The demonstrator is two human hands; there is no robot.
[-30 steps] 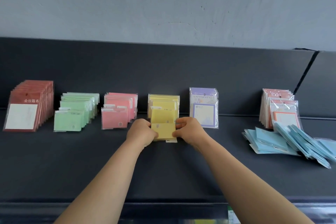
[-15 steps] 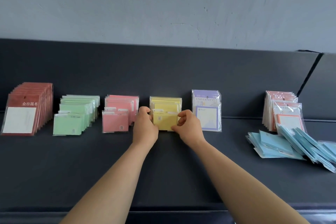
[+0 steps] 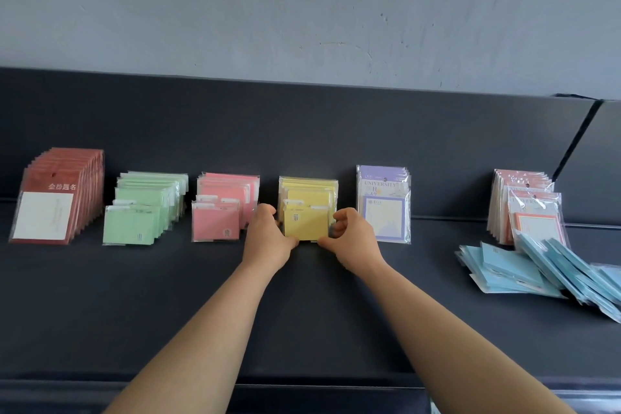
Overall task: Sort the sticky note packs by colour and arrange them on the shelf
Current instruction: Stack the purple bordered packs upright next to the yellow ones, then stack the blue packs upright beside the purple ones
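risk 1: tipping the upright yellow plastic-wrapped sticky note pack (image 3: 307, 223) fwd on release, given slick wrap and only a lean on the yellow row (image 3: 309, 186) behind. risk 2: bumping the pink wrapped packs (image 3: 218, 217) w/ left knuckles, or the purple "university" packs (image 3: 383, 205) w/ right; both just beside. sits btwn both hands at front of row on dark grey shelf (image 3: 302, 312): left hand (image 3: 268, 235) pinching lower left edge, right hand (image 3: 353, 237) pinching lower right. loose light-blue packs (image 3: 524, 274) far right not yet stood up.
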